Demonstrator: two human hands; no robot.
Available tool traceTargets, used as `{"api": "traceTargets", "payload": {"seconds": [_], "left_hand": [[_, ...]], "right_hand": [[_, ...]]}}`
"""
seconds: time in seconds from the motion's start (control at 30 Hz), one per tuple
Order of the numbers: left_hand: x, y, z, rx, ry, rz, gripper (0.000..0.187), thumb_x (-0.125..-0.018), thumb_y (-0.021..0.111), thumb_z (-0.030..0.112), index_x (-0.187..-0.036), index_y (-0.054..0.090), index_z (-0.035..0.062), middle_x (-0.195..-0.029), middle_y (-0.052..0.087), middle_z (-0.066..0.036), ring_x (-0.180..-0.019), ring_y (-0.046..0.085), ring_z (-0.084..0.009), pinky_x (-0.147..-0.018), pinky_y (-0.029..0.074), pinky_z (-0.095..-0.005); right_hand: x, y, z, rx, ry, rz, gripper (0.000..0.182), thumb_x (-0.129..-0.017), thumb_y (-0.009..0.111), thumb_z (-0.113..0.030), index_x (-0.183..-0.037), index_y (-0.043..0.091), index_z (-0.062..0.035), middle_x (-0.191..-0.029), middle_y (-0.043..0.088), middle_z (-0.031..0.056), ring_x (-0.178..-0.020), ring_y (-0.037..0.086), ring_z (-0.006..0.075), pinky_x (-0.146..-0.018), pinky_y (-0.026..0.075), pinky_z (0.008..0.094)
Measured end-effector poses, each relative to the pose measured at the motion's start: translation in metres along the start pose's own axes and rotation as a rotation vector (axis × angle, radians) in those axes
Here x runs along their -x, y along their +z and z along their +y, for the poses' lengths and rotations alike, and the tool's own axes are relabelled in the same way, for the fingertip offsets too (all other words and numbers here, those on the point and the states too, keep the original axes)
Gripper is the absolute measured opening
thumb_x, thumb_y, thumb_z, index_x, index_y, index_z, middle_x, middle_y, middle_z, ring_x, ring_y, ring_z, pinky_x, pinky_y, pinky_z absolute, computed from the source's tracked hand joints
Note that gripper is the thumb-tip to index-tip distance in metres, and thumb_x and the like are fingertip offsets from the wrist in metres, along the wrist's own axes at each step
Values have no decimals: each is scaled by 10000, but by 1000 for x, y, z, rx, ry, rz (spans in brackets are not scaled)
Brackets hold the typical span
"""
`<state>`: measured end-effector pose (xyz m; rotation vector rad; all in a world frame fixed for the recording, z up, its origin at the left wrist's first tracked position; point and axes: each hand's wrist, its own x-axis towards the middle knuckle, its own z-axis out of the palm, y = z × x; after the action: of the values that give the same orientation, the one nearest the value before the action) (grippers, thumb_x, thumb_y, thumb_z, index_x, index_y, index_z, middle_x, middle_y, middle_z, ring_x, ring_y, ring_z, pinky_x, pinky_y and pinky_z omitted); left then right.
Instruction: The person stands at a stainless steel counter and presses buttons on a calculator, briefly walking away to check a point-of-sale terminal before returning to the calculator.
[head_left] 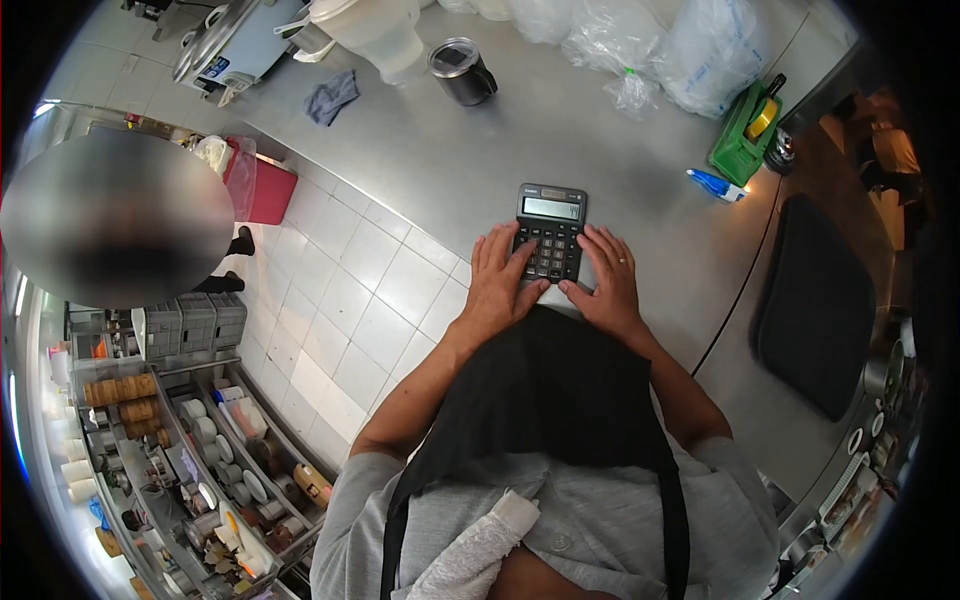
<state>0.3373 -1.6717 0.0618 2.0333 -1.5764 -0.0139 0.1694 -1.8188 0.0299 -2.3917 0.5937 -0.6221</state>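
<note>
A dark calculator (550,208) with a lit display lies on the steel counter in front of my apron. My left hand (495,278) rests along its left side, fingers stretched out, with the index fingertip over the keys and the thumb at the lower edge. At the right side is my right hand (610,285), a ring on one finger. Its fingers are apart and extended beside the calculator, the thumb close to the lower right corner. Neither hand is wrapped around anything.
On the steel counter (420,165) stand a lidded black mug (462,72), a grey cloth (331,97), plastic bags (712,50), a green tape dispenser (745,130) and a blue-white correction tape (716,186). A black mat (815,300) is at right. Another person is at left, near shelves (250,455).
</note>
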Motion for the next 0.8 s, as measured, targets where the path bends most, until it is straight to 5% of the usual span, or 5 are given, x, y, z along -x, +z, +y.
{"api": "traceTargets", "payload": {"seconds": [0.17,0.4,0.63,0.73,0.8], "left_hand": [[-1,3,-4,306,-122,-65,570,-839,780,248,-1310,556,17,-1408,470,-249,-1332,430,-450,-1105,345,-537],[2,1,-3,64,-13,101,536,-826,783,246,-1265,586,10,-1373,505,-208,-1321,453,-421,-1127,317,-547],[7,2,-7,123,0,-79,510,-831,792,256,-1262,606,57,-1393,510,-161,-1358,430,-413,-1136,308,-562],[7,1,-5,50,50,-77,545,-848,776,291,-1308,578,76,-1403,508,-145,-1371,424,-389,-1143,280,-590],[7,3,-7,87,28,-105,563,-859,763,313,-1333,561,84,-1413,500,-146,-1380,419,-375,-1147,265,-599]], "right_hand": [[0,2,1,8,-8,3,708,-796,790,-320,-1390,518,-45,-1495,470,132,-1442,370,317,-1210,210,516],[-1,-1,0,10,-9,1,715,-794,793,-313,-1394,513,-44,-1491,474,132,-1438,375,319,-1210,209,519],[-1,-2,-3,21,-59,33,664,-786,795,-301,-1373,558,-102,-1495,469,133,-1438,365,318,-1200,222,533],[0,-1,2,-8,-245,48,622,-784,792,-287,-1351,591,-131,-1494,468,112,-1424,365,323,-1193,235,536],[1,-2,3,-32,-188,-88,589,-786,789,-281,-1330,614,-138,-1472,482,92,-1410,371,328,-1188,243,538]]}}
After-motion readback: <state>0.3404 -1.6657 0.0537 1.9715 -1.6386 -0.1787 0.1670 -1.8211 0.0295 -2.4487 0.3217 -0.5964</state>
